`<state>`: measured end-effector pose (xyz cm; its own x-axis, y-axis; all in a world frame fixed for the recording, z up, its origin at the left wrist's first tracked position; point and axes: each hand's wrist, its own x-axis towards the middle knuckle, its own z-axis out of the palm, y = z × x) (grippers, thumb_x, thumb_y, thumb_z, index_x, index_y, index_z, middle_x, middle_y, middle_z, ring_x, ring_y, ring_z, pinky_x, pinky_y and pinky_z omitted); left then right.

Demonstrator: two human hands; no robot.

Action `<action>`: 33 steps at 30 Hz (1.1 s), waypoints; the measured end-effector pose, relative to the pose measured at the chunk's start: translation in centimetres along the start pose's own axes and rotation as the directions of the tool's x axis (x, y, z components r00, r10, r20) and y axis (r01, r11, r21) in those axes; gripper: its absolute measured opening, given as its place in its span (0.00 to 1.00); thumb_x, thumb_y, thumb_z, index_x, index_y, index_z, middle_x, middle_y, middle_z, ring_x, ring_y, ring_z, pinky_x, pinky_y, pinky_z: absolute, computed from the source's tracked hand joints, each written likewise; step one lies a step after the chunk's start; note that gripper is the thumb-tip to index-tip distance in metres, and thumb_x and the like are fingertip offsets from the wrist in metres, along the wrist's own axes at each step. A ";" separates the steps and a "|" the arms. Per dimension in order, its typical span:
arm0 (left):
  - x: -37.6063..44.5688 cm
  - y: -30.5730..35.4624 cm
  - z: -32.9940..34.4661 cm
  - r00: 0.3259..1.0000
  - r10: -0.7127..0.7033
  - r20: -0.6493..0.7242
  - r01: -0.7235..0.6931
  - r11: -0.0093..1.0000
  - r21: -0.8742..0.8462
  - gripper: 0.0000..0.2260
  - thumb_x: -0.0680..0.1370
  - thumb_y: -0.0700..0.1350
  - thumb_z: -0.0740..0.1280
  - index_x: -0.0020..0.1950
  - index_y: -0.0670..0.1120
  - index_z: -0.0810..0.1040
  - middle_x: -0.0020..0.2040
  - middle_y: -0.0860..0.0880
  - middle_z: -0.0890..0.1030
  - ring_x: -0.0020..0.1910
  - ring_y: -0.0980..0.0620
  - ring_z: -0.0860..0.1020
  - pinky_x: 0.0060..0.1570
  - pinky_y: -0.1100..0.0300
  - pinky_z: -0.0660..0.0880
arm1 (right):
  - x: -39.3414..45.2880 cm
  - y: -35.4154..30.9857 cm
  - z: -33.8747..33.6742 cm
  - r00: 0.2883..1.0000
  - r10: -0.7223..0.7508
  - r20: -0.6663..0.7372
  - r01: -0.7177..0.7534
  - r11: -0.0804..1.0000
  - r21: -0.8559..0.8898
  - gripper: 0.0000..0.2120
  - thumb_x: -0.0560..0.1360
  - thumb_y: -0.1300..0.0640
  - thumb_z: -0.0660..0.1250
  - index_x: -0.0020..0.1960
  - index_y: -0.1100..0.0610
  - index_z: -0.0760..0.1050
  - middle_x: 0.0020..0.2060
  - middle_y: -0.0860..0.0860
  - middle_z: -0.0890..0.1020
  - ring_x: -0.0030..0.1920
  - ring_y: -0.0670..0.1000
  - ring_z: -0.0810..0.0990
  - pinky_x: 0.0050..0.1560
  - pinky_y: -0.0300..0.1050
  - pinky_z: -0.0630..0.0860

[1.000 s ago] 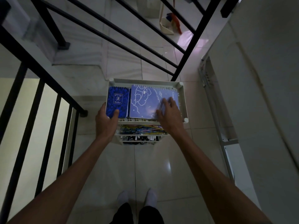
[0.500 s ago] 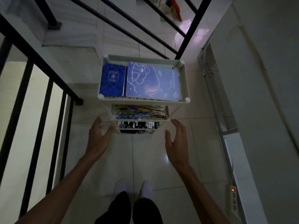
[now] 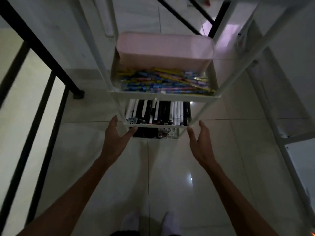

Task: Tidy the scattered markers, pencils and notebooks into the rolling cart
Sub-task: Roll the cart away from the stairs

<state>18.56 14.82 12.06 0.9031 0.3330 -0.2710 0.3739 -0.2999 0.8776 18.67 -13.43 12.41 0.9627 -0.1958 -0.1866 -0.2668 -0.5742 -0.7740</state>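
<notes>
Dim light. Left hand (image 3: 115, 140) and right hand (image 3: 200, 143) spread open, empty, flanking rolling cart's (image 3: 163, 97) lowest tier. Pencils (image 3: 163, 80) fill middle tray, markers (image 3: 156, 114) below. Risk: a shove rolls the cart toward the stair railing (image 3: 42, 53), tipping loose pencils.

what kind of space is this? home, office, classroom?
Probably a home stair landing or hallway: black metal railing on the left, glossy white floor tiles, and a white rolling cart of pencils and markers.
</notes>
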 end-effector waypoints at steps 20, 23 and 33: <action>11.5 -11.0 6.7 0.881 0.459 -0.116 -0.466 0.883 -0.046 0.51 0.58 0.59 0.78 0.77 0.51 0.59 0.68 0.60 0.65 0.68 0.62 0.62 0.68 0.58 0.67 | 10.6 9.0 10.2 0.842 -0.357 -0.405 0.476 0.845 0.243 0.35 0.68 0.49 0.77 0.68 0.54 0.63 0.63 0.45 0.74 0.58 0.33 0.76 0.54 0.34 0.78; 11.6 -10.9 6.7 0.882 0.458 -0.107 -0.465 0.884 -0.044 0.52 0.58 0.59 0.78 0.77 0.51 0.58 0.70 0.58 0.65 0.68 0.62 0.62 0.68 0.57 0.67 | 10.6 8.9 10.2 0.829 -0.365 -0.423 0.492 0.837 0.241 0.36 0.67 0.51 0.79 0.68 0.55 0.64 0.57 0.42 0.72 0.52 0.30 0.76 0.43 0.27 0.77; 12.7 -11.2 6.8 0.909 0.405 -0.102 -0.412 0.909 -0.059 0.58 0.53 0.66 0.79 0.76 0.45 0.61 0.75 0.50 0.65 0.71 0.54 0.65 0.66 0.58 0.67 | 11.6 10.1 10.2 0.881 -0.352 -0.316 0.441 0.852 0.281 0.41 0.66 0.49 0.79 0.72 0.57 0.64 0.61 0.48 0.75 0.57 0.47 0.80 0.46 0.29 0.78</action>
<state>27.28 16.35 -3.93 0.9504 0.2725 0.1497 -0.0444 -0.3576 0.9328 27.64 -13.41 -3.71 0.9280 -0.2220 0.2991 0.2096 -0.3524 -0.9121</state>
